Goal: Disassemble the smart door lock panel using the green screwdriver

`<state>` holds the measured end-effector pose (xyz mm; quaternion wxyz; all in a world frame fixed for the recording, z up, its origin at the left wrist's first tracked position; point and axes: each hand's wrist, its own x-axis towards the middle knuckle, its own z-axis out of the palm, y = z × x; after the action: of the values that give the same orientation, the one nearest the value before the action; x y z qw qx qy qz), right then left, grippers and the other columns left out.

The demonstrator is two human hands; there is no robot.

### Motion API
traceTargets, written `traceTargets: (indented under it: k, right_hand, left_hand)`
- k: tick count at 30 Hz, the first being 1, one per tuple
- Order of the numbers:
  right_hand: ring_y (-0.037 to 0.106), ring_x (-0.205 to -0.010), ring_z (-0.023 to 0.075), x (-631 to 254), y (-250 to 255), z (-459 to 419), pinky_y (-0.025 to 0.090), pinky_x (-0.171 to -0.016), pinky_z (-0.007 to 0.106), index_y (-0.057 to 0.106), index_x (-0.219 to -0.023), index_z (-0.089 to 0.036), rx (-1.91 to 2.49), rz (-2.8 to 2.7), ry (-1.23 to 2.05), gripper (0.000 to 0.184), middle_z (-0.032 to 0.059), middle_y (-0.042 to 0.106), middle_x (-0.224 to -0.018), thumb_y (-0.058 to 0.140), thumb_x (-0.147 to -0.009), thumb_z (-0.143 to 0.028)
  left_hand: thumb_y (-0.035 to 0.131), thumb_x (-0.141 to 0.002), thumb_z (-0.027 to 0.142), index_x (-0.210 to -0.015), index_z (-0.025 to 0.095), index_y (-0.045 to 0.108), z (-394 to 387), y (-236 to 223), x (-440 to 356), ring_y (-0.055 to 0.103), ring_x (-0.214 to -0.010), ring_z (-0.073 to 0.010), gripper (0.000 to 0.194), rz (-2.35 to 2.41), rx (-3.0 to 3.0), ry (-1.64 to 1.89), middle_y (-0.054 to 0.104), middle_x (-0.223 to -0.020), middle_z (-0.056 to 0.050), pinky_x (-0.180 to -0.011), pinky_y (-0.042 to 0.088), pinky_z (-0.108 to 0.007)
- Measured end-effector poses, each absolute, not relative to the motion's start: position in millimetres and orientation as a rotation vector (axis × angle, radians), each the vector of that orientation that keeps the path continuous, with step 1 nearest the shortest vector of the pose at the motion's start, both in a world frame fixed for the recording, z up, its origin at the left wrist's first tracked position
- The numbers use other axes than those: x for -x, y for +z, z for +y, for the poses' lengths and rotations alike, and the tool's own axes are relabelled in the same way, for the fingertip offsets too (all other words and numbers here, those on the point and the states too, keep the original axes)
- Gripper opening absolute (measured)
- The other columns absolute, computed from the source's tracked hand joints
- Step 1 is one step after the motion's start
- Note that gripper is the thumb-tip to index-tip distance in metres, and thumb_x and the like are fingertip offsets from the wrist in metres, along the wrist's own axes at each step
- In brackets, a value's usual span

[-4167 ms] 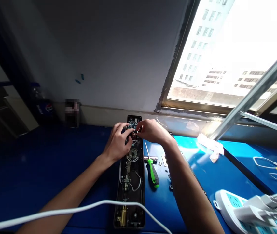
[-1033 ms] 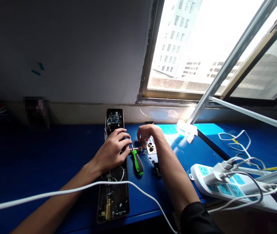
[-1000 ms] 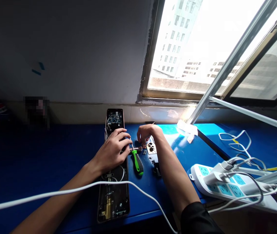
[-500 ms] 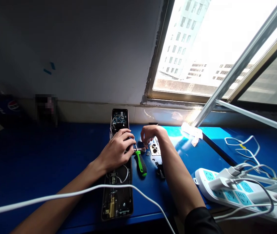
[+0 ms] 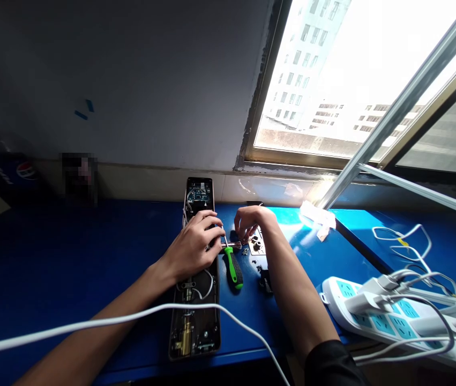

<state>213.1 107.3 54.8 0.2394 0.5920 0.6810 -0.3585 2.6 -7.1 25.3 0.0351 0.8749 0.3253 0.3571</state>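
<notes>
A long, narrow dark housing (image 5: pixel 203 327) lies open on the blue table (image 5: pixel 139 230), its inside facing up. It holds a circuit board (image 5: pixel 199 195) at the far end and a brass cylinder (image 5: pixel 186 336) at the near end. Across its middle rests my left hand (image 5: pixel 195 244), fingers slightly spread and reaching over the right edge, hiding what is underneath. To the right, my right hand (image 5: pixel 249 219) points down with bent, closed fingers among small parts. A small reddish piece (image 5: pixel 245 241) shows at its fingertips; whether it is gripped is unclear.
Between my arms lies a green-and-black screwdriver (image 5: pixel 233 271). Close by are small screws (image 5: pixel 245 251), a pale plate (image 5: pixel 256 245) and a black part (image 5: pixel 265 281). A white cable (image 5: pixel 163 306) crosses in front. A power strip (image 5: pixel 384 316) stands right, below a metal bar (image 5: pixel 404 102).
Since the oldest frame, my right hand has left the housing for the small parts on the right, and my left hand has come nearer along it. Lately only the view shifts slightly.
</notes>
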Motion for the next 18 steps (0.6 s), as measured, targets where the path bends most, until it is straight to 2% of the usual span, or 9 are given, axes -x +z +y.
traceTargets:
  k: [6,9,12,15,18]
  right_hand:
    - [0.069,-0.109,0.0228,-213,66,106,0.061,-0.092,0.044,0.063,-0.131,-0.017,-1.678,1.977,-0.972,0.037,0.0097,0.067,-0.13,0.067,-0.1,-0.038]
    - [0.074,-0.092,0.0172,-206,76,98,0.063,-0.083,0.034,0.068,-0.112,-0.013,-1.666,2.08,-1.019,0.03,0.0078,0.074,-0.109,0.066,-0.101,-0.041]
    - [0.077,-0.077,0.0152,-192,83,86,0.064,-0.075,0.027,0.066,-0.088,-0.014,-1.578,2.094,-1.113,0.033,0.0045,0.078,-0.084,0.073,-0.094,-0.046]
    - [0.078,-0.068,0.018,-174,82,76,0.064,-0.071,0.028,0.066,-0.078,-0.013,-1.49,2.005,-1.146,0.028,0.0042,0.077,-0.072,0.084,-0.083,-0.034]
    - [0.078,-0.065,0.0185,-160,77,72,0.064,-0.07,0.028,0.069,-0.079,-0.01,-1.431,1.931,-1.134,0.014,0.0065,0.077,-0.068,0.078,-0.083,-0.019]
  left_hand:
    - [0.055,-0.098,0.019,-0.107,0.017,0.077,-2,29,4,0.053,-0.133,-0.0315,0.023,1.178,-2.639,1.238,0.072,-0.12,-0.012,-0.113,0.052,-0.052]
    - [0.055,-0.097,0.022,-0.112,0.017,0.076,7,29,13,0.05,-0.136,-0.0336,0.026,1.397,-2.597,1.4,0.067,-0.127,-0.013,-0.118,0.046,-0.055]
    - [0.054,-0.097,0.027,-0.125,0.018,0.073,20,25,24,0.051,-0.136,-0.0349,0.035,1.611,-2.473,1.439,0.059,-0.138,-0.014,-0.118,0.047,-0.055]
    - [0.052,-0.099,0.031,-0.142,0.02,0.062,31,18,32,0.056,-0.135,-0.0328,0.046,1.627,-2.253,1.417,0.055,-0.147,-0.014,-0.116,0.05,-0.052]
    - [0.051,-0.1,0.031,-0.152,0.021,0.051,36,13,35,0.061,-0.133,-0.0303,0.053,1.51,-2.08,1.397,0.059,-0.149,-0.013,-0.115,0.052,-0.05]
